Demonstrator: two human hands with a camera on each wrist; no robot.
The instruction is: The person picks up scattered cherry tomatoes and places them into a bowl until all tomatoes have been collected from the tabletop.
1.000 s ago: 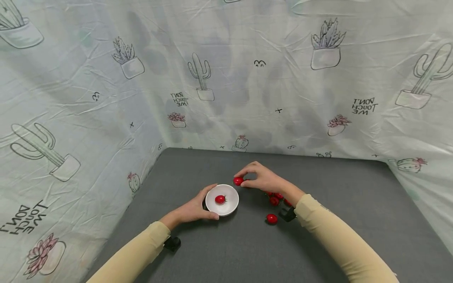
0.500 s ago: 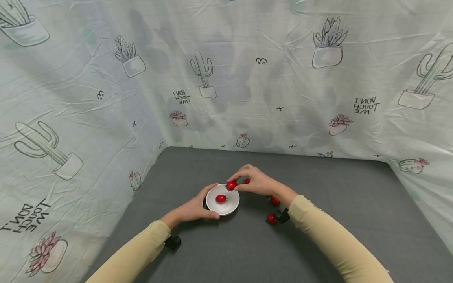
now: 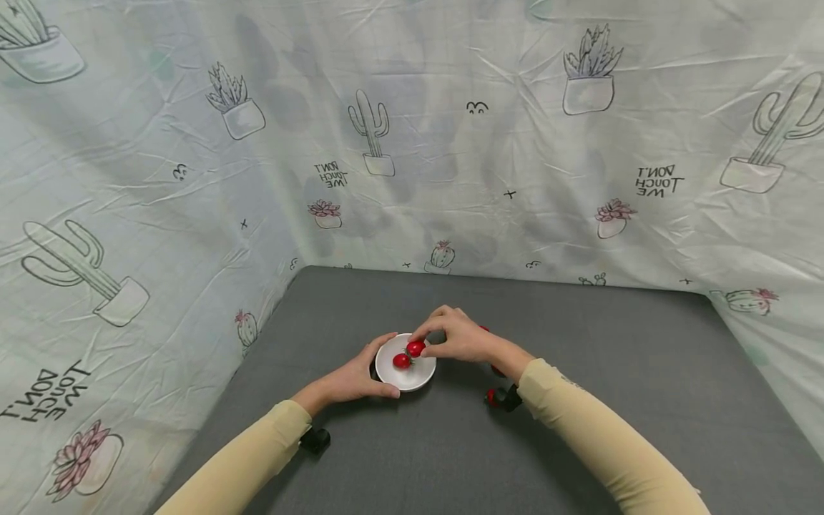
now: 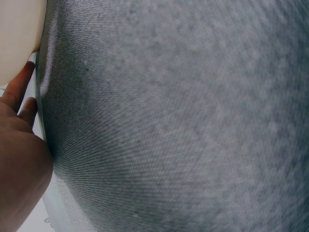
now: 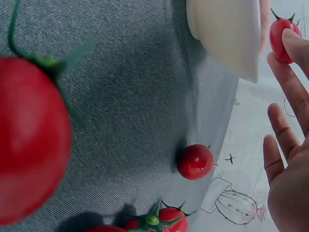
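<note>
In the head view my left hand (image 3: 350,377) holds a small white bowl (image 3: 421,375) by its left side, thumb at the near rim and fingers at the far side. One red cherry tomato (image 3: 402,361) lies in the bowl. My right hand (image 3: 462,337) pinches a second cherry tomato (image 3: 415,348) over the bowl's far right part, close to the first. The right wrist view shows this pinched tomato (image 5: 280,37) between thumb and forefinger, with green sepals, higher than the rim of the bowl (image 5: 227,34). The left wrist view has fingertips against the bowl's outer wall (image 4: 19,38).
Several loose cherry tomatoes lie on the grey cloth table (image 3: 386,458) under and beside the right forearm, which partly hides them. One tomato (image 3: 492,398) is nearest me; the right wrist view shows another tomato (image 5: 195,161). A patterned curtain (image 3: 450,143) hangs behind.
My right hand has carried its tomato leftward from beside the bowl to over its inside, then lower. The left hand and bowl have stayed in place.
</note>
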